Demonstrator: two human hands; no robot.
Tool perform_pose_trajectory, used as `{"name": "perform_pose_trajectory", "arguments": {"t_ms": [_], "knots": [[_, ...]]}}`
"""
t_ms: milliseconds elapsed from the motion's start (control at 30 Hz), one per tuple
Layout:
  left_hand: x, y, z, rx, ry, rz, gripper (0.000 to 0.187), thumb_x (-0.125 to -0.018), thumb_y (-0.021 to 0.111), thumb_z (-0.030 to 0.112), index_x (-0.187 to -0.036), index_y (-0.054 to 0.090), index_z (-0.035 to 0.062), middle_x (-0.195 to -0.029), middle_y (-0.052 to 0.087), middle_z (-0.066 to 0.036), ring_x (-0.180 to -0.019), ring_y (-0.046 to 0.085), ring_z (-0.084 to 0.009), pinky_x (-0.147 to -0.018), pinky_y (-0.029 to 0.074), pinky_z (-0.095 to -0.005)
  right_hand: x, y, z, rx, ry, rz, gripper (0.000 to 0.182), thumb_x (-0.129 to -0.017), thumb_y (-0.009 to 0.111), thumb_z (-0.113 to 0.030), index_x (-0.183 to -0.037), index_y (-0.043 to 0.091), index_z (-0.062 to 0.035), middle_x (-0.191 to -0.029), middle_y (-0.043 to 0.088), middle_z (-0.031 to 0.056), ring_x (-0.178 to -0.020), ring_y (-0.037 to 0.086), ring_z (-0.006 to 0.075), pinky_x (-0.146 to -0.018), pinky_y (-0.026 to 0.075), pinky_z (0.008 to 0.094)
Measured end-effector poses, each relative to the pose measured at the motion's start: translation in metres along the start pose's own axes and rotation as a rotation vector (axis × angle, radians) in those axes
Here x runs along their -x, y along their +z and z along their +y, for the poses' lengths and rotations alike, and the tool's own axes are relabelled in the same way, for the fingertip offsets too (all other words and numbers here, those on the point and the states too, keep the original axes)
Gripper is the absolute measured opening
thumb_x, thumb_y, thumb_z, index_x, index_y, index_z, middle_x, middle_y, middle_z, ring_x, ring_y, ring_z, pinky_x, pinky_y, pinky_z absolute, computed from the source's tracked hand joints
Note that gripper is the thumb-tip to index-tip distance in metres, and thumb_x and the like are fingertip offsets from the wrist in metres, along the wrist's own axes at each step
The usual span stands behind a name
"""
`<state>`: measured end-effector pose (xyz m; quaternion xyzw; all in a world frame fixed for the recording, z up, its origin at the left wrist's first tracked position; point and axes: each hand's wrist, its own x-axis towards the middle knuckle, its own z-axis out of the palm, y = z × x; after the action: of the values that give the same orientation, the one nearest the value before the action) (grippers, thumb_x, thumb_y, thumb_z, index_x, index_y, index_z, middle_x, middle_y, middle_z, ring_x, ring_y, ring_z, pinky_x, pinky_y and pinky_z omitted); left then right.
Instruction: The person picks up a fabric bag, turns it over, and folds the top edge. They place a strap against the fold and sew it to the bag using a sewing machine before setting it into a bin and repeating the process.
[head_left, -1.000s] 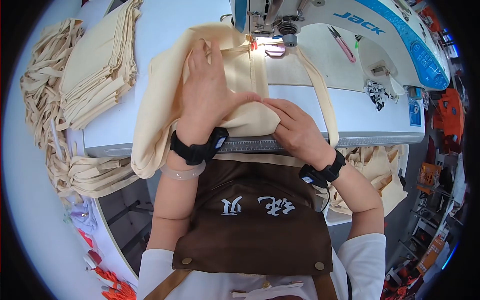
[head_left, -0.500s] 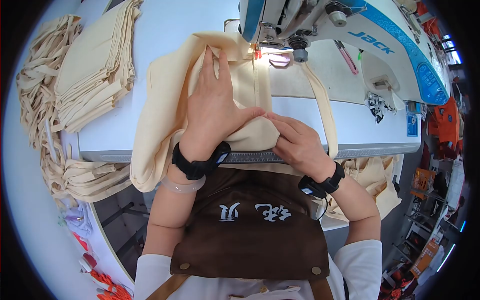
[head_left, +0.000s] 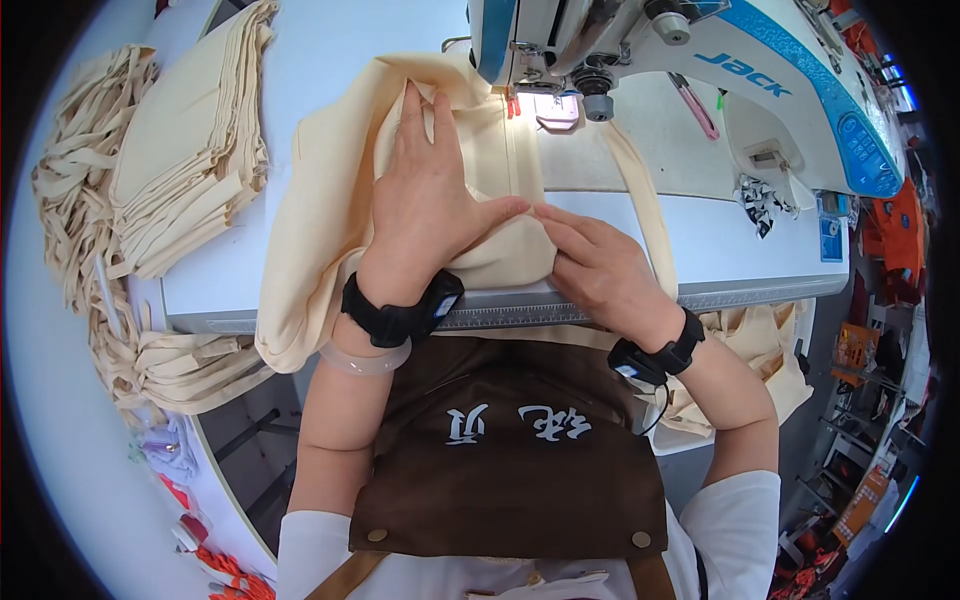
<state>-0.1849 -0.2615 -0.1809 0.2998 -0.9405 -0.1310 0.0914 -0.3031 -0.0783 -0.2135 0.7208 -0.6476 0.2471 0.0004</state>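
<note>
Cream fabric, sewn like a bag, lies folded and bunched on the table, its far edge under the head of the sewing machine. My left hand presses flat on the fabric, fingers pointing at the machine and thumb stretched to the right. At the near right edge of the cloth, my right hand pinches the fabric between thumb and fingers, close to the left thumb tip. A stitched seam runs from the needle area toward that pinch. A cream strap curves down on the right of the machine bed.
On the left stand a stack of cream fabric panels and a heap of cream straps. Pink-handled snips lie behind on the machine bed. More cream pieces hang below the table's right edge. A ruler strip lines the front edge.
The fabric's near right corner looks flatter and lower. My right hand has shifted slightly right with its pinch. The left hand stays almost in place.
</note>
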Motion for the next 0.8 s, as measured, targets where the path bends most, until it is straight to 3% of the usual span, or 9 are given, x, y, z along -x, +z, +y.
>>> {"name": "perform_pose_trajectory", "arguments": {"t_ms": [300,633,733,800], "knots": [[-0.029,0.008,-0.012,-0.005,0.06,0.05,0.119,-0.061,0.086,0.054,-0.147,0.029,-0.0068,-0.154,0.021,-0.036,-0.14,0.035,-0.0447,-0.103,0.047,-0.0433,-0.021,-0.004,0.019,0.033,-0.014,0.047,0.01,-0.078,0.067,-0.006,-0.084,0.062,-0.0001,-0.124,0.06,0.0104,-0.121,0.056,0.0273,-0.091,0.051,0.0392],[-0.065,0.022,-0.027,-0.039,0.131,0.117,0.118,-0.061,0.085,0.057,-0.147,0.031,-0.001,-0.154,0.021,-0.036,-0.139,0.037,-0.0452,-0.102,0.048,-0.0446,-0.04,-0.003,0.039,0.06,0.028,0.089,0.013,-0.079,0.068,-0.008,-0.092,0.066,-0.0036,-0.118,0.062,0.0067,-0.109,0.058,0.0249,-0.09,0.052,0.0368],[-0.064,0.02,-0.031,0.04,0.179,0.184,0.098,-0.064,0.084,0.054,-0.136,0.047,-0.0015,-0.149,0.035,-0.03,-0.134,0.043,-0.0432,-0.096,0.05,-0.0454,-0.042,-0.003,0.041,-0.007,0.059,0.109,0.012,-0.081,0.067,-0.009,-0.093,0.067,-0.0034,-0.118,0.062,0.0062,-0.109,0.057,0.0259,-0.089,0.052,0.0373],[-0.051,0.004,-0.025,0.009,0.155,0.125,0.08,-0.066,0.083,0.05,-0.121,0.059,-0.002,-0.134,0.051,-0.026,-0.122,0.053,-0.04,-0.089,0.052,-0.0456,-0.041,-0.002,0.044,-0.081,0.087,0.133,0.013,-0.082,0.067,-0.009,-0.093,0.067,-0.0028,-0.118,0.062,0.006,-0.11,0.056,0.0267,-0.089,0.052,0.0378]]}}
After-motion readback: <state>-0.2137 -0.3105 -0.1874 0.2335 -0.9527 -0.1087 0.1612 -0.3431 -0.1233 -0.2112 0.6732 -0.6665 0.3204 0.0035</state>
